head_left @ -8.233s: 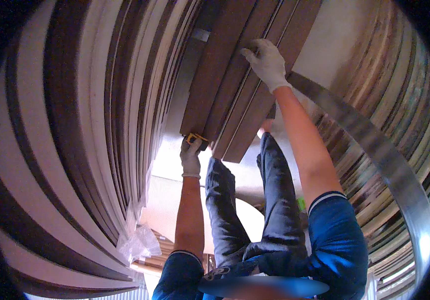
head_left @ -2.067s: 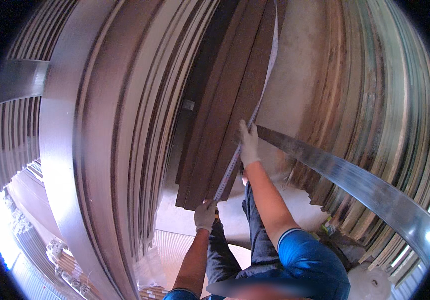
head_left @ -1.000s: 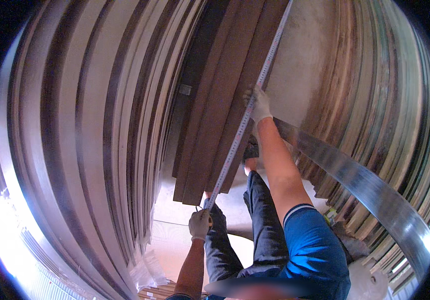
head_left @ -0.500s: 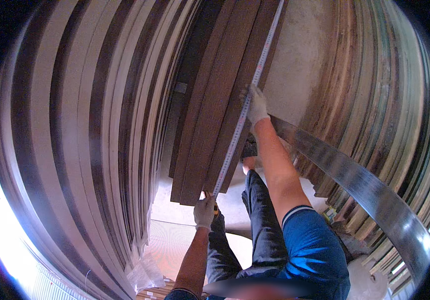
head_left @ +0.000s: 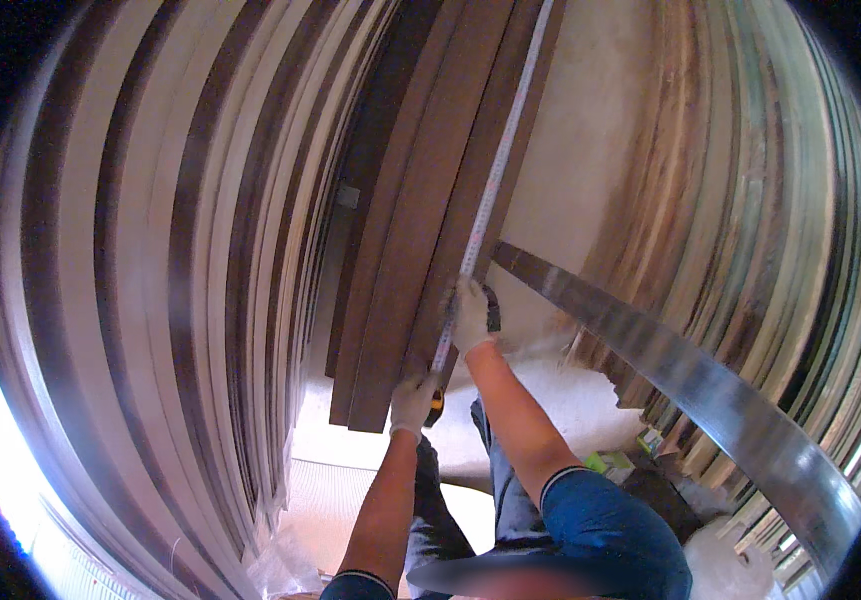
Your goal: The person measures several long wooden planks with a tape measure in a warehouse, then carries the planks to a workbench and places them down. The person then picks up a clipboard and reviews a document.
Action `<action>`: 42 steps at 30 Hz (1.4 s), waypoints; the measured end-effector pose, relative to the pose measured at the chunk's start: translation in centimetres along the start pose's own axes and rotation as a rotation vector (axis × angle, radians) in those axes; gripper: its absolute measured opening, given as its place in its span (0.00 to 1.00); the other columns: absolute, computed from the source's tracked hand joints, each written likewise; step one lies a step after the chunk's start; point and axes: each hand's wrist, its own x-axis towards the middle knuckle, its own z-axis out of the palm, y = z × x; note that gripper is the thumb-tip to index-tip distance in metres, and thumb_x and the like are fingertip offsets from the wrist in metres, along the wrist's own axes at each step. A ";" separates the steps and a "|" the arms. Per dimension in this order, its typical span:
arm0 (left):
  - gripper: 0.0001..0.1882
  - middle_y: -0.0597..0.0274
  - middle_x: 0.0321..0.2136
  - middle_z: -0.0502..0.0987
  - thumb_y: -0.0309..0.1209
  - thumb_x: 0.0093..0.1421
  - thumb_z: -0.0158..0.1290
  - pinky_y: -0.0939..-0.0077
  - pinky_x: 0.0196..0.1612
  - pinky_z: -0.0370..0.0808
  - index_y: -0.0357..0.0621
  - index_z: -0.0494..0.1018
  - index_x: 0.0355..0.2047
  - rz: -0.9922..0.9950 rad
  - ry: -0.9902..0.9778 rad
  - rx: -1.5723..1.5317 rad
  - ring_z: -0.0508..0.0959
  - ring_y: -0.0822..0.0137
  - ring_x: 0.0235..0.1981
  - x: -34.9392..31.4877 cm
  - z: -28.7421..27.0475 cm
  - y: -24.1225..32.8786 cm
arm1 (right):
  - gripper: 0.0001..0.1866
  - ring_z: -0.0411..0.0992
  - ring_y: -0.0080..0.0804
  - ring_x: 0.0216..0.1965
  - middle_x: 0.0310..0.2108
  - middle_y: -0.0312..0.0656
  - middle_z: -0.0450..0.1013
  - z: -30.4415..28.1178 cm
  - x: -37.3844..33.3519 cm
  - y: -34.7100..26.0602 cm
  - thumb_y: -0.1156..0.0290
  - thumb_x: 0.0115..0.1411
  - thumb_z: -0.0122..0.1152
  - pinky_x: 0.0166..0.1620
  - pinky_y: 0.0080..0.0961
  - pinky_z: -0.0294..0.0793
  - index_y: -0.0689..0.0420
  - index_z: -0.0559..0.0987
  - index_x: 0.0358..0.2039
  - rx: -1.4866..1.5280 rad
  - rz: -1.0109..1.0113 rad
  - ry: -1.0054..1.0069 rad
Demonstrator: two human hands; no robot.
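Observation:
A long pale tape measure blade (head_left: 491,185) lies extended along the rightmost dark brown board (head_left: 453,235), running away from me. At the boards' near end my left hand (head_left: 411,404), in a light glove, is closed around the tape measure's yellow and black case (head_left: 435,408). Farther up the same board, my gloved right hand (head_left: 471,318) is closed on the blade near the board's right edge. Its fingertips are partly blurred. Side by side with that board lie several more brown boards (head_left: 390,240).
Tall layered stacks of boards (head_left: 215,250) rise at left, with more stacked material (head_left: 710,220) at right. A shiny metal strip (head_left: 670,355) slants from beside the boards to the lower right. Clear plastic wrap (head_left: 283,565) hangs lower left; a green item (head_left: 610,463) lies near the right stack.
My right hand has slid toward me along the blade, coming close to my left hand. My left hand stays on the case. The view has shifted slightly.

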 end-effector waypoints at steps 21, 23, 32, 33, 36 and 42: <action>0.23 0.50 0.34 0.82 0.49 0.58 0.54 0.64 0.38 0.76 0.40 0.82 0.37 0.129 -0.053 -0.025 0.82 0.56 0.35 0.6 -1.7 -0.1 | 0.12 0.72 0.29 0.30 0.30 0.38 0.73 -0.1 0.1 -2.3 0.61 0.66 0.57 0.33 0.29 0.73 0.57 0.74 0.42 0.001 -0.065 -0.104; 0.22 0.50 0.34 0.82 0.47 0.58 0.54 0.65 0.37 0.75 0.40 0.82 0.37 0.076 -0.081 -0.106 0.82 0.57 0.34 2.7 -1.4 3.1 | 0.12 0.69 0.23 0.30 0.31 0.35 0.72 -0.4 -1.3 -0.9 0.61 0.67 0.55 0.34 0.22 0.69 0.56 0.75 0.42 -0.024 0.111 -0.072; 0.23 0.51 0.29 0.81 0.50 0.57 0.55 0.65 0.35 0.73 0.40 0.82 0.35 0.099 -0.100 -0.192 0.80 0.59 0.31 4.5 1.4 2.6 | 0.09 0.67 0.21 0.23 0.24 0.32 0.69 1.4 2.3 -3.3 0.63 0.69 0.51 0.25 0.23 0.66 0.53 0.74 0.34 -0.075 -0.048 0.069; 0.23 0.51 0.30 0.81 0.51 0.57 0.55 0.65 0.35 0.73 0.41 0.82 0.36 0.005 -0.137 -0.237 0.80 0.59 0.31 4.0 1.7 1.2 | 0.09 0.67 0.21 0.22 0.23 0.32 0.68 1.6 2.7 -4.2 0.63 0.68 0.51 0.25 0.22 0.66 0.53 0.74 0.34 -0.061 -0.099 0.033; 0.25 0.51 0.33 0.82 0.53 0.56 0.56 0.63 0.37 0.73 0.44 0.81 0.38 -0.010 -0.132 -0.079 0.81 0.58 0.33 0.5 2.1 -3.3 | 0.08 0.66 0.21 0.22 0.23 0.31 0.68 2.1 3.8 -7.2 0.64 0.68 0.51 0.24 0.21 0.66 0.52 0.74 0.34 -0.056 -0.101 0.046; 0.22 0.61 0.30 0.82 0.52 0.60 0.54 0.72 0.38 0.75 0.45 0.82 0.37 -0.105 -0.220 -0.111 0.80 0.66 0.32 -8.3 2.2 -10.2 | 0.11 0.69 0.23 0.22 0.23 0.33 0.70 2.0 7.3 -11.3 0.61 0.67 0.55 0.23 0.21 0.66 0.55 0.74 0.39 -0.089 -0.159 0.037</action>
